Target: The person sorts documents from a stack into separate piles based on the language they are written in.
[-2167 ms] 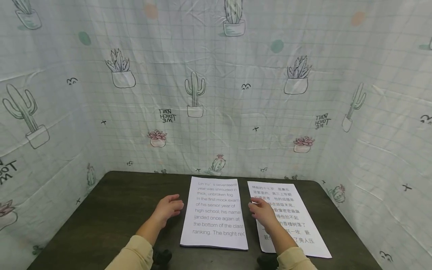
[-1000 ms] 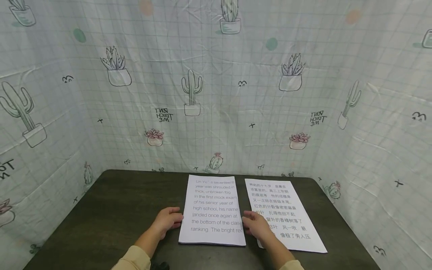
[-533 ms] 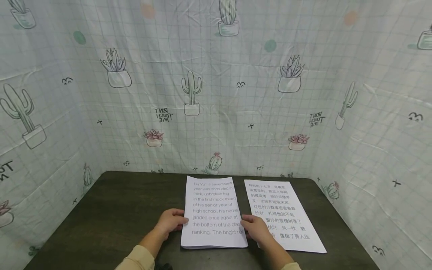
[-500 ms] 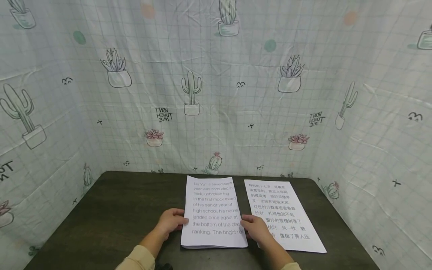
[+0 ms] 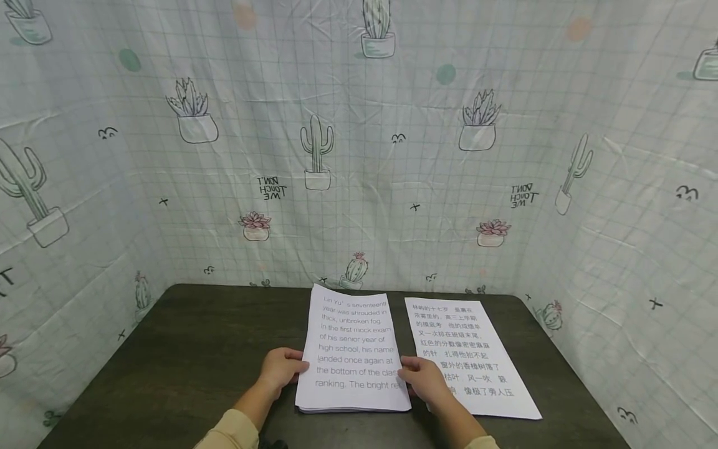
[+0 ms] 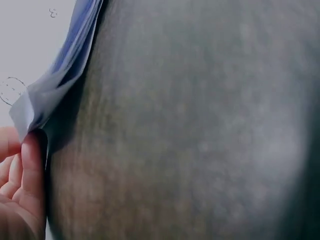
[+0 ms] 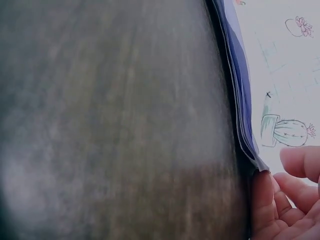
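Paper gripping seems to be the step in hand: the English-printed stack (image 5: 352, 349) sits mid-counter (image 5: 219, 330), left of the Chinese-printed paper (image 5: 477, 365), its far left corner curling up. The left hand (image 5: 280, 369) pinches one long edge, the right hand (image 5: 424, 379) the other, gaps small, thumbs over the top page. Both reach inward from the near side. Moving the stack would call for even pressure, keeping loose pages together.
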The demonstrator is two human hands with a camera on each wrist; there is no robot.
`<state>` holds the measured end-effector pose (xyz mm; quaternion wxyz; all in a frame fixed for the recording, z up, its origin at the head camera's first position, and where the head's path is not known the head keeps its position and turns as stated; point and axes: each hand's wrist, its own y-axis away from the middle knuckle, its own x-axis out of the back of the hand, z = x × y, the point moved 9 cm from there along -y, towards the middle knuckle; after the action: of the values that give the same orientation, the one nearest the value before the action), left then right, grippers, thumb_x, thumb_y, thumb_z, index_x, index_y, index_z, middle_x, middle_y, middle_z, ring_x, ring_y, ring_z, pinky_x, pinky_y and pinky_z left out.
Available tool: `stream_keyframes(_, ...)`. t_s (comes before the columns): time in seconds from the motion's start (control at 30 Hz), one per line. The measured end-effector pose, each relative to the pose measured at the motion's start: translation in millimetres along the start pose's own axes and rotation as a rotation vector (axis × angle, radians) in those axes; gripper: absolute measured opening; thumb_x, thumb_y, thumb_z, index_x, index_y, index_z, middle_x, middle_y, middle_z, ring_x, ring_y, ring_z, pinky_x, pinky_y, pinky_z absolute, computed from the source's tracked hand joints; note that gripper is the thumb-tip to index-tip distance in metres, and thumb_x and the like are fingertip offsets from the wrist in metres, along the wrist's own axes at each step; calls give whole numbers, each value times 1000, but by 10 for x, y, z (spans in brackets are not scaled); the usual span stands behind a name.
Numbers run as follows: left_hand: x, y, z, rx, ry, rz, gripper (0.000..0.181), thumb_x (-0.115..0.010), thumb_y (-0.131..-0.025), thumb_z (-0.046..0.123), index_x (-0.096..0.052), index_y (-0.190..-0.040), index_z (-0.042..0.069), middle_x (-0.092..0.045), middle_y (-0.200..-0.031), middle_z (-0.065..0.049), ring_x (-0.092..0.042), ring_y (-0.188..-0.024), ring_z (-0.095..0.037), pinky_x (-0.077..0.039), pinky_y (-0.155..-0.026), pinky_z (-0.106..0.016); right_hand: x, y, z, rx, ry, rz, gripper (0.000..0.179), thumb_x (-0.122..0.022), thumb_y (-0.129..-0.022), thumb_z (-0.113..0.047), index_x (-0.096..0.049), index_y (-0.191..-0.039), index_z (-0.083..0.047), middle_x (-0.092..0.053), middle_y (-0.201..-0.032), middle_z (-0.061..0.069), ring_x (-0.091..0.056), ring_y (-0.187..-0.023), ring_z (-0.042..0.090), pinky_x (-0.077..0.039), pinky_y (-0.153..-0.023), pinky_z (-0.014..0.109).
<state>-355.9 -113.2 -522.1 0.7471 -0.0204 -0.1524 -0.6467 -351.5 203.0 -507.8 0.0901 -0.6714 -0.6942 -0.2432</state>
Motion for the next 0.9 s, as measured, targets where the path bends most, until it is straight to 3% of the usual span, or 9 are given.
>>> stream_keyframes(0.13,46,16,13,6,-9,39,20,-74,-78,1,-69,-95,-9,-67,-85,-14,-61,-68,-14,-54,-58,-28,4,7,-15,-7,-4,4,46,-64,-87,-8,-56,-129,10,-66,-111,22,-66,-94,23,-59,-76,42)
stream_keyframes(0.3,63,27,66,-14,5,61,16,-73,-79,4,-70,-91,-6,-67,-82,-11,-59,-67,-14,-52,-58,-26,8,-2,-23,-13,-8,5,46,-64,-87,-8,-56,-129,10,-66,-111,23,-67,-95,24,-59,-77,42)
stream_keyframes(0.5,20,-2,60,-5,51,18,20,-71,-84,7,-68,-98,-7,-66,-82,-7,-59,-67,-12,-51,-58,-25,20,-2,-40,-10,-14,3,46,-63,-88,-8,-55,-129,11,-66,-112,24,-67,-99,30,-59,-76,42)
stream_keyframes(0.67,-36,-38,-22,44,169,-34,21,-67,-87,7,-63,-102,-8,-63,-82,-4,-59,-68,-11,-51,-58,-24,23,-12,-32,-27,-13,-1,50,-61,-89,-10,-51,-134,10,-66,-114,23,-67,-101,32,-59,-77,42)
stream_keyframes(0.8,-73,-48,-56,70,263,-62,22,-66,-88,6,-61,-104,-8,-61,-83,-3,-59,-70,-10,-52,-60,-23,45,-16,-39,-29,-4,13,53,-60,-90,-13,-49,-136,9,-66,-113,22,-67,-100,30,-59,-78,42)
stream_keyframes(0.9,-82,-39,-33,66,284,-70,24,-66,-89,6,-60,-107,-9,-62,-84,-3,-60,-71,-10,-53,-60,-23,78,-9,-78,-6,-19,43,52,-60,-89,-11,-50,-136,8,-67,-108,18,-66,-93,23,-58,-76,39)
